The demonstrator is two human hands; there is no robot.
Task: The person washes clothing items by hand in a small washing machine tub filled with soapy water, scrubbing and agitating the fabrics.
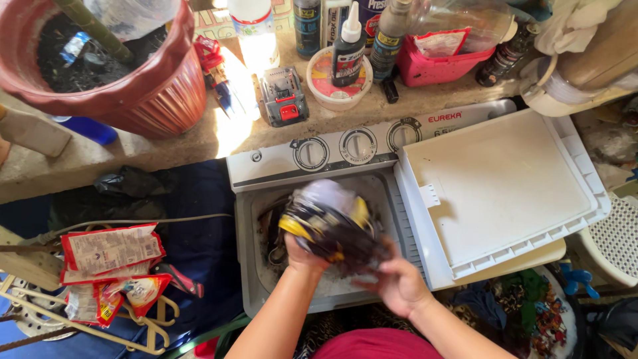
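Observation:
Both my hands hold a bundle of wet dark cloth with yellow and lilac parts [332, 223] over the open tub of a small white washing machine [247, 266]. My left hand [302, 256] grips the bundle from below on its left. On the bundle's lower right is my right hand [397, 286], fingers closed around it. The cloth is blurred by motion. More dark laundry lies in the tub beneath it. The machine's white lid [498, 193] lies flat to the right, and three dials [357, 146] sit along its back panel.
A stone ledge behind the machine carries a big red plant pot [153, 93], bottles, a pink basket [445, 63] and a small round tub [339, 93]. Red snack packets [113, 256] and hangers lie at the left. Coloured clothes [531, 312] are heaped at the lower right.

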